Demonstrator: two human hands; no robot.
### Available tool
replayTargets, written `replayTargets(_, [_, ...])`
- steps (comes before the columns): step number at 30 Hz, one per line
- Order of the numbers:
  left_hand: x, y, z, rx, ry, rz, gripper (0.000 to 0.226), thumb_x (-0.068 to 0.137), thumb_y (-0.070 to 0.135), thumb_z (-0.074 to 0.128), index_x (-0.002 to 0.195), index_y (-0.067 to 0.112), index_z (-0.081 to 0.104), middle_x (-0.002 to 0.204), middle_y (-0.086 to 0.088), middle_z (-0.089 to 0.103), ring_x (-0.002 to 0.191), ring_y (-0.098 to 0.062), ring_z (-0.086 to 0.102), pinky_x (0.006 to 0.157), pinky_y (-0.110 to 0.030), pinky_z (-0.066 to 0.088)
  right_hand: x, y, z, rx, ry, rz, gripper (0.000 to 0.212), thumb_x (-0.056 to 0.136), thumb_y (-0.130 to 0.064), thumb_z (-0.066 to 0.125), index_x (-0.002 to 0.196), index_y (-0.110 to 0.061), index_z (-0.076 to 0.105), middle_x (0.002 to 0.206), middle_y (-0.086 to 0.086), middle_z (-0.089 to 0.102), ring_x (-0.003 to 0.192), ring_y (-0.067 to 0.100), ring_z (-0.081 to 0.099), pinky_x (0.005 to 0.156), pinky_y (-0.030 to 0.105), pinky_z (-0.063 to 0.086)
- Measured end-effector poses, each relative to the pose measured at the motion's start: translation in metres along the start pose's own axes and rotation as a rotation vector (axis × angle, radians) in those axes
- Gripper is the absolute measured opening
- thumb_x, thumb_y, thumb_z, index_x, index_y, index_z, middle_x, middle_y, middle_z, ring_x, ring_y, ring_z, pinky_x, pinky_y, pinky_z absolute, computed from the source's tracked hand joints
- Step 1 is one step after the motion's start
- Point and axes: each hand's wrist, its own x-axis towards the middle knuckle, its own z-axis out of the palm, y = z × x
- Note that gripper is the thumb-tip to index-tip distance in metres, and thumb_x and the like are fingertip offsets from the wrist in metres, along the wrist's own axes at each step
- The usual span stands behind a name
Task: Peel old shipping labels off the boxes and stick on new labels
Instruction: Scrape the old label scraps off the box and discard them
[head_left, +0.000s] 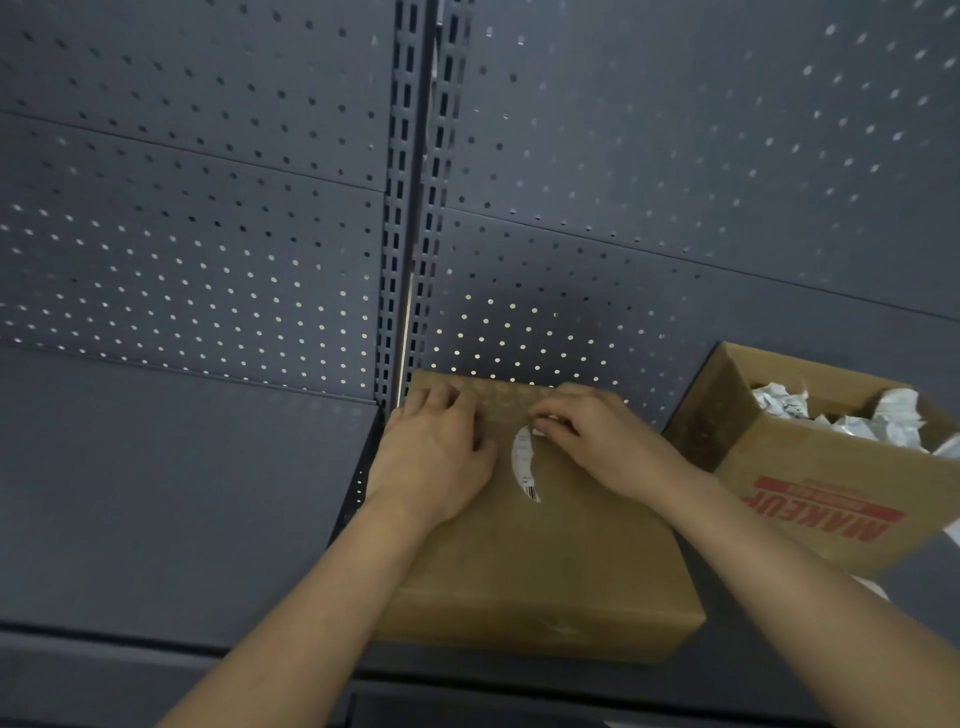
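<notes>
A closed brown cardboard box lies flat on a dark shelf. On its top, a white shipping label with a barcode curls upward, partly lifted from the cardboard. My right hand pinches the label's upper edge between thumb and fingers. My left hand rests flat on the box top just left of the label, fingers spread and pressing down.
An open brown box with red print stands at the right, holding several crumpled white papers. A dark pegboard wall rises behind the shelf. A slotted upright runs down the middle.
</notes>
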Motion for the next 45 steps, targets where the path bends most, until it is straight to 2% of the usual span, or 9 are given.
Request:
replayTargets(7, [0.000,0.000,0.000,0.008,0.003,0.003,0.036,0.090,0.037,0.049,0.121,0.019,0.057,0.125,-0.002,0.053,0.120,-0.025,0.044,0.101,-0.038,0.039,0.008,-0.007,-0.005,-0.150,-0.072,0.001,0.021,0.099,-0.032,0.053,0.111,-0.028,0.069,0.108,-0.010,0.057,0.105,0.017,0.055,0.083,0.038,0.049])
replayTargets(14, [0.001,0.000,0.001,0.001,0.007,0.004,0.034,0.090,0.037,0.050,0.117,0.018,0.058,0.121,-0.002,0.054,0.116,-0.026,0.046,0.100,-0.040,0.040,0.008,-0.007,-0.004,-0.152,-0.023,-0.005,0.015,0.097,-0.030,0.054,0.101,-0.025,0.068,0.101,-0.013,0.058,0.099,0.016,0.057,0.077,0.037,0.050])
replayTargets(20, [0.001,0.000,0.001,-0.016,0.011,0.001,0.033,0.090,0.037,0.050,0.117,0.020,0.058,0.121,-0.001,0.054,0.117,-0.024,0.047,0.101,-0.040,0.040,0.002,-0.008,0.006,-0.207,0.026,0.009,0.019,0.100,-0.035,0.045,0.105,-0.025,0.060,0.107,-0.010,0.058,0.097,0.018,0.058,0.074,0.034,0.040])
replayTargets(25, [0.002,0.000,0.001,-0.010,0.008,0.000,0.034,0.090,0.037,0.050,0.119,0.020,0.058,0.122,-0.001,0.054,0.118,-0.025,0.046,0.101,-0.040,0.040,-0.009,-0.009,0.006,-0.150,0.043,-0.012,0.017,0.101,-0.035,0.044,0.100,-0.024,0.057,0.101,-0.014,0.053,0.096,0.012,0.050,0.080,0.036,0.040])
replayTargets(28, [0.001,0.000,0.000,-0.013,0.006,-0.006,0.034,0.090,0.036,0.050,0.119,0.020,0.058,0.122,-0.001,0.054,0.118,-0.025,0.046,0.101,-0.039,0.039,-0.015,-0.011,0.004,-0.138,0.033,-0.019,0.017,0.103,-0.033,0.042,0.104,-0.023,0.056,0.107,-0.013,0.052,0.091,0.004,0.036,0.073,0.026,0.029])
replayTargets(32, [0.001,0.000,0.000,-0.016,0.001,-0.010,0.034,0.090,0.037,0.050,0.119,0.020,0.057,0.123,-0.001,0.053,0.118,-0.025,0.046,0.101,-0.039,0.039,-0.023,-0.010,0.000,-0.091,0.062,-0.045,0.013,0.102,-0.035,0.043,0.099,-0.026,0.053,0.100,-0.015,0.050,0.088,0.005,0.044,0.068,0.025,0.033])
replayTargets(37, [0.001,0.000,0.000,-0.011,-0.006,-0.010,0.035,0.090,0.036,0.051,0.121,0.020,0.057,0.124,-0.002,0.054,0.118,-0.026,0.046,0.102,-0.040,0.039,-0.029,-0.004,0.001,0.003,0.083,-0.077,0.009,0.100,-0.033,0.051,0.096,-0.027,0.056,0.089,-0.018,0.048,0.085,0.003,0.043,0.071,0.010,0.035])
replayTargets(42, [0.001,0.000,0.000,-0.013,0.006,-0.007,0.033,0.091,0.036,0.050,0.118,0.019,0.058,0.121,-0.003,0.054,0.117,-0.026,0.046,0.100,-0.041,0.040,-0.027,-0.005,0.001,0.168,0.050,-0.041,0.020,0.096,-0.039,0.058,0.113,-0.028,0.060,0.081,-0.027,0.048,0.083,-0.014,0.047,0.071,0.008,0.034])
replayTargets(45, [0.001,0.000,0.000,-0.007,0.009,-0.005,0.034,0.090,0.037,0.050,0.118,0.019,0.058,0.122,-0.003,0.054,0.117,-0.026,0.046,0.100,-0.041,0.040,-0.026,-0.004,0.004,0.268,0.039,0.004,0.018,0.091,-0.040,0.065,0.104,-0.028,0.059,0.073,-0.021,0.052,0.074,-0.008,0.050,0.065,0.010,0.035])
